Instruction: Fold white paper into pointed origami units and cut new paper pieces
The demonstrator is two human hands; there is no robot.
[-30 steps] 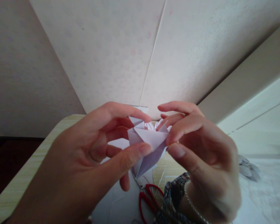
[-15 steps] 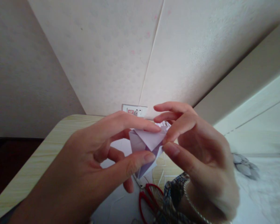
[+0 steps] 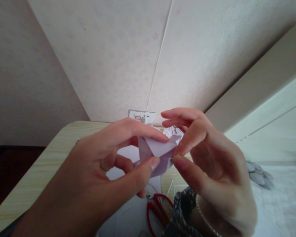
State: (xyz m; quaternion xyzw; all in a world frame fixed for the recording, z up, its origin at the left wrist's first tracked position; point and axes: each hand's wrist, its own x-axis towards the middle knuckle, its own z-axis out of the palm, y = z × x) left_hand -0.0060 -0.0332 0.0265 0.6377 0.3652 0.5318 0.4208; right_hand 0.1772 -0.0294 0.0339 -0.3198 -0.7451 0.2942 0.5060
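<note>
White folded paper (image 3: 161, 146) pinched between fingers and thumbs of both hands (image 3: 128, 151).

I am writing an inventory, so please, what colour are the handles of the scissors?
The scissors handles are red, seen best in the head view.

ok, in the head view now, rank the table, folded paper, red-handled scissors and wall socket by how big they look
1. table
2. folded paper and red-handled scissors: not ranked, as both are partly covered and the paper seems nearer the camera
3. wall socket
</note>
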